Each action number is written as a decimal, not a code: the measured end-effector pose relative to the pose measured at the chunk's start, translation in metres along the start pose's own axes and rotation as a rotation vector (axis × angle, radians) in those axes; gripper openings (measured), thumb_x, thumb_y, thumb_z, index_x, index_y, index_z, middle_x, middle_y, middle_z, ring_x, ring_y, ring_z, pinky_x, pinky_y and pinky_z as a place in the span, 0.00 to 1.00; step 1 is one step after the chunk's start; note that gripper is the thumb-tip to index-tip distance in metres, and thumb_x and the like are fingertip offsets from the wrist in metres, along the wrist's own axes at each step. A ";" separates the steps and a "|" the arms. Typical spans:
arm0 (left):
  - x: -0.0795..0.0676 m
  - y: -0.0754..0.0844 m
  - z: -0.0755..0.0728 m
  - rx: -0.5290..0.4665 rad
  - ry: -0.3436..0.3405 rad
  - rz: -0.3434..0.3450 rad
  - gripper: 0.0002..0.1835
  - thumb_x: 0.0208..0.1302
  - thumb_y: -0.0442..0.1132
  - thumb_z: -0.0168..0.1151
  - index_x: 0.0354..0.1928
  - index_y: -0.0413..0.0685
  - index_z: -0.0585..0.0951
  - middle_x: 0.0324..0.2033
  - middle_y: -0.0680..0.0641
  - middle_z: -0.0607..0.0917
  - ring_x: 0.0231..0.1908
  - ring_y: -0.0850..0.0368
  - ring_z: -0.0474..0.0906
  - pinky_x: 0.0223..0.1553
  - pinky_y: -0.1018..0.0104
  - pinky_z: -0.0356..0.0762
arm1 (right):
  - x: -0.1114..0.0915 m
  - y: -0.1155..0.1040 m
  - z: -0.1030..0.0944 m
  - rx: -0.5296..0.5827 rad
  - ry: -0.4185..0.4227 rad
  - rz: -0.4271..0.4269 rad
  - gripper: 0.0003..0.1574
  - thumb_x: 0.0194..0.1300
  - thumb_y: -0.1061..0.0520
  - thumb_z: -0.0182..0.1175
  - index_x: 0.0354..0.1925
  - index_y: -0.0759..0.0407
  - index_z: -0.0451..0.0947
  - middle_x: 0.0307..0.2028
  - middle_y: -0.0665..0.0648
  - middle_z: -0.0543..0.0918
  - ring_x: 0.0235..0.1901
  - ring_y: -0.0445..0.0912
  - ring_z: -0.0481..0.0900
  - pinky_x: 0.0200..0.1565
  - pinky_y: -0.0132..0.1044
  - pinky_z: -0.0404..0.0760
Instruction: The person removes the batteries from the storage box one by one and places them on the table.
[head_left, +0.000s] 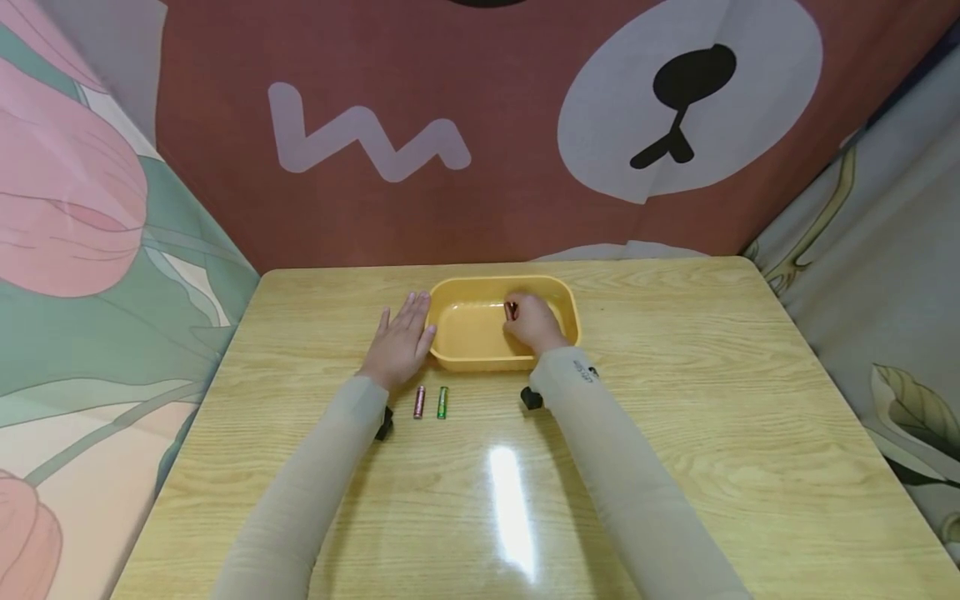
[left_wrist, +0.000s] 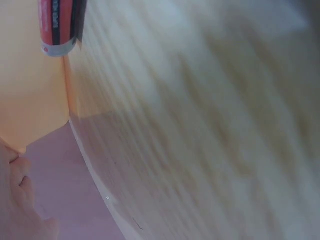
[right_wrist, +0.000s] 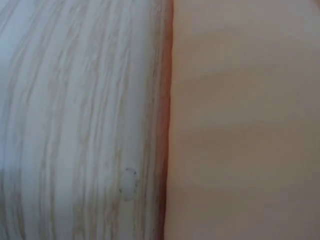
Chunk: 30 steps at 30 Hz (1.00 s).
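A yellow rectangular tray (head_left: 480, 364) stands toward the back of the table. My left hand (head_left: 401, 343) lies against its left side, with the fingers straight. Over the inside of the tray, at its right half, my right hand (head_left: 537, 323) pinches a small reddish battery (head_left: 510, 311), mostly hidden by the fingers. In front of the tray, close to the left wrist, a pink battery (head_left: 419, 402) and a green battery (head_left: 442, 402) lie side by side on the table. The left wrist view shows the silver end of the pink-red battery (left_wrist: 56, 25) near the tray wall (left_wrist: 30, 90).
The wooden table (head_left: 675, 433) has a bright light reflection in front of the tray. A red-brown cloth with a bear face (head_left: 510, 208) hangs behind it, and flowered cloths flank both sides. The right wrist view shows only tabletop and the tray's side wall (right_wrist: 240, 125).
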<state>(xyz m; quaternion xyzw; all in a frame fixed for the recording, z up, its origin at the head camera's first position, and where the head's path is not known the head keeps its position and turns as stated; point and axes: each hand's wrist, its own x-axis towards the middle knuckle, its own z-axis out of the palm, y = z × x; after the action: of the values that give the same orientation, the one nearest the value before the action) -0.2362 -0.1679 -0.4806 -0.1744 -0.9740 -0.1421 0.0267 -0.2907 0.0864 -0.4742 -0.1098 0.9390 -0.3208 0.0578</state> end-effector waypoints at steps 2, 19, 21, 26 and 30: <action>0.000 0.001 -0.001 0.002 -0.002 -0.001 0.32 0.75 0.53 0.32 0.74 0.48 0.43 0.73 0.51 0.45 0.71 0.59 0.33 0.69 0.51 0.26 | 0.000 0.000 0.000 -0.006 -0.004 0.006 0.08 0.56 0.67 0.60 0.27 0.61 0.69 0.22 0.56 0.69 0.23 0.48 0.67 0.28 0.37 0.66; 0.000 0.001 0.000 0.045 0.000 0.011 0.33 0.75 0.55 0.28 0.74 0.49 0.40 0.73 0.50 0.46 0.72 0.58 0.33 0.69 0.45 0.36 | -0.002 -0.001 -0.002 0.003 -0.009 0.020 0.10 0.55 0.69 0.59 0.24 0.61 0.67 0.21 0.56 0.68 0.23 0.48 0.65 0.27 0.36 0.64; 0.000 0.000 0.001 0.042 0.003 0.016 0.33 0.74 0.56 0.27 0.74 0.49 0.40 0.73 0.49 0.46 0.72 0.58 0.34 0.69 0.45 0.35 | -0.002 -0.001 -0.001 0.006 -0.008 0.021 0.10 0.54 0.69 0.59 0.24 0.61 0.68 0.21 0.56 0.68 0.23 0.47 0.65 0.27 0.35 0.65; -0.001 0.001 0.000 0.039 0.006 0.019 0.33 0.75 0.55 0.27 0.74 0.49 0.40 0.73 0.49 0.47 0.72 0.57 0.34 0.69 0.44 0.36 | -0.002 -0.001 -0.001 0.023 -0.011 0.018 0.07 0.55 0.68 0.60 0.25 0.62 0.71 0.20 0.55 0.70 0.22 0.47 0.67 0.27 0.35 0.66; -0.001 0.001 -0.001 0.037 0.002 0.012 0.33 0.75 0.54 0.29 0.74 0.49 0.40 0.73 0.49 0.47 0.72 0.57 0.34 0.69 0.44 0.36 | -0.001 -0.001 -0.001 0.016 -0.008 0.023 0.07 0.55 0.66 0.63 0.25 0.62 0.73 0.20 0.55 0.72 0.22 0.46 0.69 0.27 0.35 0.68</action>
<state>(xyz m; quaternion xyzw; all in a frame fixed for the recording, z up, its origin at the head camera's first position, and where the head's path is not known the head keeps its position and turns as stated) -0.2347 -0.1675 -0.4798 -0.1794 -0.9754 -0.1243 0.0318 -0.2896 0.0865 -0.4725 -0.0999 0.9374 -0.3271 0.0662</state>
